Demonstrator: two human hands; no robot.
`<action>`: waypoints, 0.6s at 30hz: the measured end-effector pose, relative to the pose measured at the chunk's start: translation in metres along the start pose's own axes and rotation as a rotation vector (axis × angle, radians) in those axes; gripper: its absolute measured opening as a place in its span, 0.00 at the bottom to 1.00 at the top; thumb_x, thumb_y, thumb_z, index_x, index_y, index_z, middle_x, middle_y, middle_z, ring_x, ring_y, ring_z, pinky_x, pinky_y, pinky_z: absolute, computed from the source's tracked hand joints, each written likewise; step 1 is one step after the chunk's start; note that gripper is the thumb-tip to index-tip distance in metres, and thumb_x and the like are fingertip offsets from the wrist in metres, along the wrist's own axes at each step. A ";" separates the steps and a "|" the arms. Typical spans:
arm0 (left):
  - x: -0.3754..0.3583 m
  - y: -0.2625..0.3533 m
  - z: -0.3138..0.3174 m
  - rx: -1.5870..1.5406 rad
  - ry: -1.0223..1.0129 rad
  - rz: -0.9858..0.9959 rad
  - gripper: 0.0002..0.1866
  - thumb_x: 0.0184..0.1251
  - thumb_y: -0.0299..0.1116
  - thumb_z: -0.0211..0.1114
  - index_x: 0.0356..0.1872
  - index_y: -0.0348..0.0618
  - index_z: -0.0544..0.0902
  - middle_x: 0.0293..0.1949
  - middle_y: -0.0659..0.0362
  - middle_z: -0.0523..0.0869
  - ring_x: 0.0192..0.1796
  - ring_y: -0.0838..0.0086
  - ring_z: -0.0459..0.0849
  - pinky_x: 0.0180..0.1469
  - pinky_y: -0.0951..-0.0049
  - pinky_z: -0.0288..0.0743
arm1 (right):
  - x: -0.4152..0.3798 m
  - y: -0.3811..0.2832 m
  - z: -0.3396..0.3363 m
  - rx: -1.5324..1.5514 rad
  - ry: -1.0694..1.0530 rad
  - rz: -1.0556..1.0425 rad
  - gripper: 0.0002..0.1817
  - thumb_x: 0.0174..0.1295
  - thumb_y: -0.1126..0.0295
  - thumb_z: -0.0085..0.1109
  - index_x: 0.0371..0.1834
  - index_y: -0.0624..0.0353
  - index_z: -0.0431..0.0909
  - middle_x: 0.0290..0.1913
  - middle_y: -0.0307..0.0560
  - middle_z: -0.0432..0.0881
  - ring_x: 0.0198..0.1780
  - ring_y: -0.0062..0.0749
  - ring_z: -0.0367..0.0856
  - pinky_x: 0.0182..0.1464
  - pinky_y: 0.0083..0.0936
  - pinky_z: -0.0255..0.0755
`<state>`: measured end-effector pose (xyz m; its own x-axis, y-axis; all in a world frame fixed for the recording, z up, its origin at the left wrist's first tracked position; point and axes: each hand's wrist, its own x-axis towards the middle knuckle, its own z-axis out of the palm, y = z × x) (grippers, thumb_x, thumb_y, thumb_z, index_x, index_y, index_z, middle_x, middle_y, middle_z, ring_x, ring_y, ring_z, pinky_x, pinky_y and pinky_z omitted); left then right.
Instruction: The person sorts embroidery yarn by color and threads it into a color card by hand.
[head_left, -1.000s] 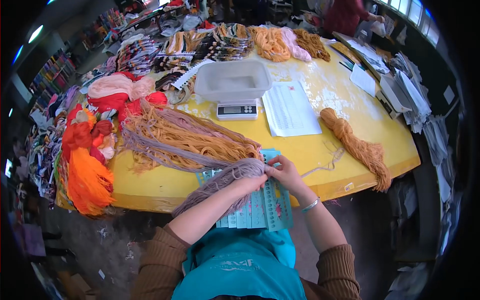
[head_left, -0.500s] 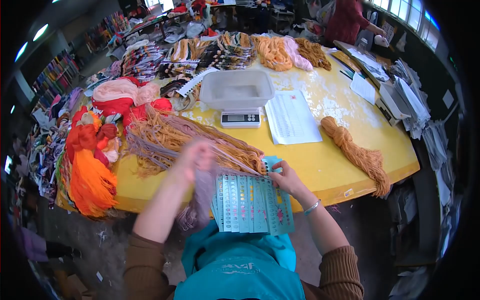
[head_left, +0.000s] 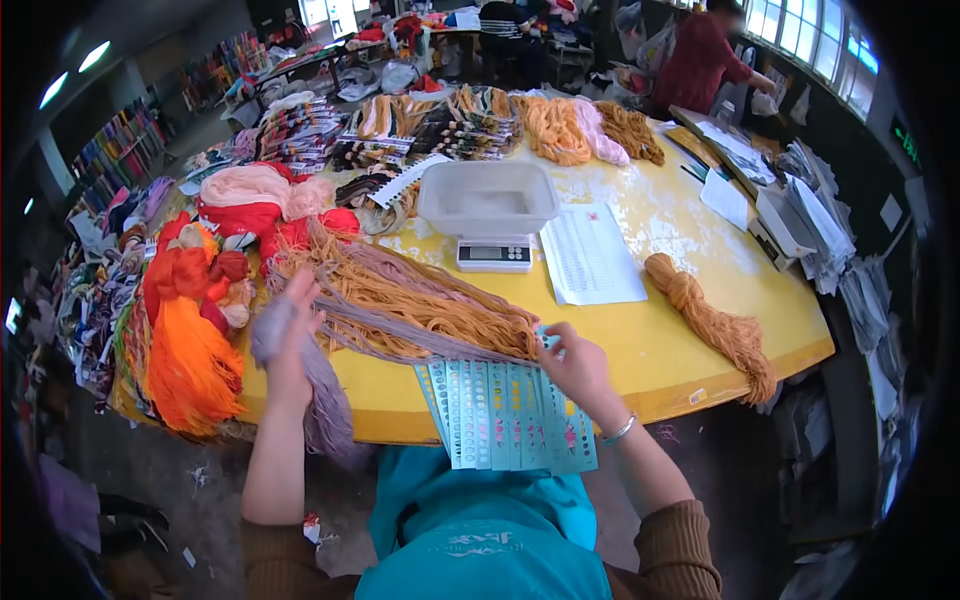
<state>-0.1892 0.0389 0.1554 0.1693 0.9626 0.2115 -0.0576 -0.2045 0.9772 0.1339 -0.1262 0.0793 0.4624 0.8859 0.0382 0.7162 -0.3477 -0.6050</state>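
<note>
My left hand (head_left: 290, 345) is raised at the left with greyish-purple yarn (head_left: 325, 400) looped about it. The yarn's loose end hangs over the table edge, and a strand runs right toward the cards. At the table's front, my right hand (head_left: 580, 372) has thumb and forefinger pinched at the top of the teal punched cards (head_left: 505, 420), which fan out over the edge. Golden-brown yarn (head_left: 430, 315), mixed with mauve strands, stretches leftward from the card tops. Just what lies between the right fingertips is partly hidden.
Behind stands a digital scale (head_left: 495, 254) bearing a clear plastic tub (head_left: 488, 215), beside a printed sheet (head_left: 592, 262). A tan yarn hank (head_left: 712, 325) lies right; orange yarn (head_left: 190, 360) and red yarn (head_left: 305, 240) lie left. A person (head_left: 700, 60) stands at the far right.
My left hand has moved left and slightly up with the greyish-purple yarn, drawing it away from the cards. My right hand stays at the card tops. The view has shifted slightly.
</note>
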 end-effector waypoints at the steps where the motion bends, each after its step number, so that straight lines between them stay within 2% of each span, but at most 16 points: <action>1: -0.014 0.003 -0.002 0.479 -0.092 0.093 0.35 0.61 0.39 0.65 0.69 0.43 0.66 0.66 0.52 0.71 0.58 0.65 0.76 0.57 0.64 0.71 | -0.001 -0.020 0.000 0.155 -0.021 -0.073 0.24 0.55 0.59 0.67 0.49 0.63 0.76 0.41 0.50 0.86 0.40 0.42 0.85 0.45 0.35 0.77; 3: -0.050 0.032 0.013 0.987 -0.241 0.564 0.39 0.56 0.38 0.67 0.70 0.41 0.64 0.70 0.46 0.63 0.73 0.52 0.58 0.71 0.54 0.54 | -0.006 -0.066 0.014 0.391 0.062 -0.550 0.30 0.52 0.60 0.71 0.56 0.63 0.73 0.53 0.52 0.81 0.53 0.42 0.81 0.56 0.34 0.73; 5: -0.081 0.062 0.029 1.215 -0.380 0.460 0.40 0.55 0.40 0.67 0.70 0.41 0.64 0.72 0.42 0.57 0.75 0.44 0.51 0.73 0.54 0.51 | -0.023 -0.128 0.025 0.791 -0.253 -0.734 0.39 0.48 0.67 0.76 0.64 0.62 0.68 0.62 0.49 0.73 0.63 0.33 0.72 0.63 0.33 0.67; 6: -0.085 0.057 0.020 1.133 -0.404 0.547 0.41 0.54 0.41 0.68 0.70 0.41 0.64 0.73 0.41 0.55 0.75 0.42 0.51 0.73 0.53 0.52 | -0.033 -0.147 0.045 0.895 -0.432 -0.722 0.38 0.50 0.68 0.74 0.66 0.61 0.67 0.62 0.48 0.73 0.62 0.31 0.71 0.63 0.32 0.67; 8: -0.089 0.062 -0.009 1.135 -0.385 0.539 0.42 0.55 0.46 0.67 0.70 0.39 0.64 0.73 0.40 0.56 0.75 0.42 0.52 0.72 0.53 0.53 | -0.058 -0.176 0.091 1.089 -0.729 -0.764 0.35 0.54 0.71 0.70 0.66 0.60 0.67 0.60 0.48 0.74 0.58 0.28 0.72 0.60 0.30 0.68; 9: -0.086 0.056 -0.032 1.146 -0.328 0.540 0.42 0.59 0.49 0.64 0.71 0.39 0.62 0.73 0.41 0.57 0.75 0.47 0.55 0.72 0.56 0.55 | -0.068 -0.184 0.109 1.182 -0.846 -0.817 0.32 0.55 0.72 0.69 0.65 0.59 0.68 0.58 0.48 0.75 0.54 0.27 0.74 0.58 0.29 0.69; 11: -0.097 0.055 -0.073 0.696 -0.183 0.429 0.40 0.62 0.50 0.60 0.71 0.37 0.63 0.74 0.44 0.57 0.74 0.55 0.59 0.71 0.58 0.56 | -0.084 -0.188 0.128 1.047 -1.245 -0.433 0.21 0.56 0.75 0.66 0.53 0.62 0.74 0.50 0.44 0.80 0.44 0.26 0.77 0.50 0.28 0.72; 12: -0.103 0.046 -0.090 0.609 -0.015 0.393 0.37 0.64 0.48 0.58 0.70 0.35 0.64 0.74 0.45 0.57 0.74 0.59 0.59 0.71 0.59 0.56 | -0.088 -0.176 0.173 0.987 -1.158 -0.595 0.14 0.56 0.76 0.65 0.45 0.63 0.77 0.39 0.43 0.83 0.37 0.24 0.78 0.44 0.25 0.73; 13: -0.108 0.046 -0.092 0.519 0.151 0.355 0.34 0.67 0.46 0.55 0.69 0.34 0.65 0.74 0.47 0.57 0.73 0.63 0.60 0.71 0.61 0.57 | -0.085 -0.179 0.164 0.973 -1.061 -0.602 0.13 0.56 0.76 0.64 0.45 0.63 0.77 0.37 0.44 0.83 0.37 0.23 0.78 0.43 0.25 0.73; 15: -0.147 0.046 -0.062 0.028 0.320 -0.032 0.29 0.74 0.48 0.45 0.64 0.35 0.72 0.65 0.49 0.73 0.68 0.64 0.69 0.70 0.62 0.60 | -0.072 -0.181 0.138 0.854 -0.897 -0.635 0.14 0.54 0.76 0.62 0.45 0.63 0.77 0.34 0.47 0.83 0.37 0.24 0.79 0.43 0.25 0.73; 17: -0.181 -0.031 -0.180 0.255 -0.266 -0.698 0.24 0.72 0.40 0.53 0.64 0.37 0.73 0.59 0.51 0.79 0.60 0.67 0.77 0.63 0.66 0.68 | -0.061 -0.184 0.131 0.918 -0.778 -0.686 0.17 0.51 0.77 0.62 0.46 0.62 0.78 0.34 0.48 0.84 0.37 0.27 0.80 0.42 0.26 0.74; 18: -0.185 -0.030 -0.175 0.401 -0.635 -0.607 0.21 0.69 0.37 0.57 0.60 0.37 0.77 0.51 0.52 0.83 0.52 0.68 0.81 0.57 0.67 0.73 | -0.058 -0.186 0.122 0.843 -0.757 -0.734 0.15 0.47 0.77 0.62 0.42 0.61 0.78 0.33 0.53 0.83 0.36 0.39 0.83 0.39 0.33 0.75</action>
<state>-0.3911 -0.1022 0.0834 0.5666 0.6729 -0.4756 0.5356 0.1378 0.8331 -0.0896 -0.0751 0.0921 -0.4815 0.8297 0.2825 0.0083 0.3266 -0.9451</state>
